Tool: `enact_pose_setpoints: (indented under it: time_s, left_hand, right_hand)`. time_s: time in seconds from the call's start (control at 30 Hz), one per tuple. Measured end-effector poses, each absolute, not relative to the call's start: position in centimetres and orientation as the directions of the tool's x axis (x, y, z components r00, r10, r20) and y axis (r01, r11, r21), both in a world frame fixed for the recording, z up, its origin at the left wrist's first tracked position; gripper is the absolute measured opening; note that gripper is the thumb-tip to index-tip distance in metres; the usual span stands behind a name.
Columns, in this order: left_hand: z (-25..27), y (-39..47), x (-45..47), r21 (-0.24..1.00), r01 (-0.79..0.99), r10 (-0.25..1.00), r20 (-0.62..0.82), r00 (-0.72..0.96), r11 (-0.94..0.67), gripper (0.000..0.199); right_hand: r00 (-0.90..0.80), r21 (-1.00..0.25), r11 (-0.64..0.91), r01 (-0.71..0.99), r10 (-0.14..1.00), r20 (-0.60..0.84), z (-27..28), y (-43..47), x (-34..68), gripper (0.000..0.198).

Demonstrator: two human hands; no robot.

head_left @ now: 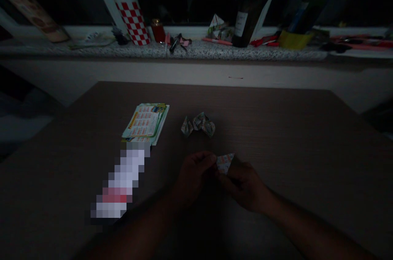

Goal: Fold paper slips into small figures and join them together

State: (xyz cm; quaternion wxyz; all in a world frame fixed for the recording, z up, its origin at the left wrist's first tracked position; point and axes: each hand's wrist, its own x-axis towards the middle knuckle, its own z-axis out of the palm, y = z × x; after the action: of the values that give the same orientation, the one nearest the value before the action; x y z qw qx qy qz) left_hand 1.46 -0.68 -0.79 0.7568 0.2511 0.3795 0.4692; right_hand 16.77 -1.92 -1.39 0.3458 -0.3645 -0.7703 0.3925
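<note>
Between my two hands is a small folded piece of printed paper (225, 162), roughly triangular, with orange and dark figures on it. My left hand (196, 172) pinches its left corner between thumb and fingers. At its lower right edge, my right hand (245, 184) grips the paper with thumb and fingers closed. Just beyond the hands, a folded paper shape (203, 123) with several points stands on the table, and a smaller folded piece (186, 126) sits at its left. The light is dim, so the fingertips are partly lost in shadow.
Left of the hands lies a stack of printed lottery-like slips (144, 123). Nearer me is a blurred-out, pixelated object (119, 184). Behind the wooden table (276, 116), a speckled sill (196, 50) carries a checkered bottle (133, 18), a dark cup (247, 22) and pens.
</note>
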Motion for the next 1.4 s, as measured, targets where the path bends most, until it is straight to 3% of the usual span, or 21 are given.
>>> enact_pose_setpoints:
  time_s: [0.13,0.33,0.6,0.8,1.03,1.23,1.4]
  left_hand:
    - [-1.1,-0.6,1.3,0.745,-0.511,0.903,-0.348,0.251,0.429,0.021]
    - [-1.6,-0.7,0.7,0.89,-0.318,0.94,-0.271,0.209,0.328,0.025]
    - [-0.6,-1.1,0.7,0.977,-0.04,0.92,-0.183,0.346,0.209,0.038]
    - [-1.3,-1.1,0.8,0.924,-0.2,0.886,-0.223,0.406,0.325,0.036]
    - [-0.5,-1.1,0.5,0.979,-0.051,0.903,-0.162,0.399,0.198,0.032]
    - [-1.3,-1.0,0.7,0.936,-0.181,0.891,-0.209,0.403,0.302,0.036]
    - [-1.0,-0.9,0.9,0.848,-0.312,0.869,-0.293,0.398,0.429,0.036]
  right_hand:
    - [-0.468,-0.893,0.373,0.25,0.855,0.226,-1.4,-1.8,17.0,0.029]
    - [-0.322,-0.911,0.332,0.244,0.914,0.247,-1.5,-1.6,17.2,0.03]
    - [-0.384,-0.993,0.113,-0.033,0.916,0.117,-1.4,-1.7,17.1,0.035]
    - [-0.4,-0.981,-0.018,-0.193,0.914,0.062,-1.3,-1.7,16.7,0.035]
    - [-0.42,-0.972,-0.05,-0.23,0.906,0.053,-1.9,-1.5,16.8,0.033]
    - [-0.432,-0.99,0.001,-0.144,0.9,0.064,-1.8,-1.7,17.0,0.039]
    - [-0.425,-0.979,0.011,-0.202,0.9,0.098,-1.8,-1.7,17.0,0.032]
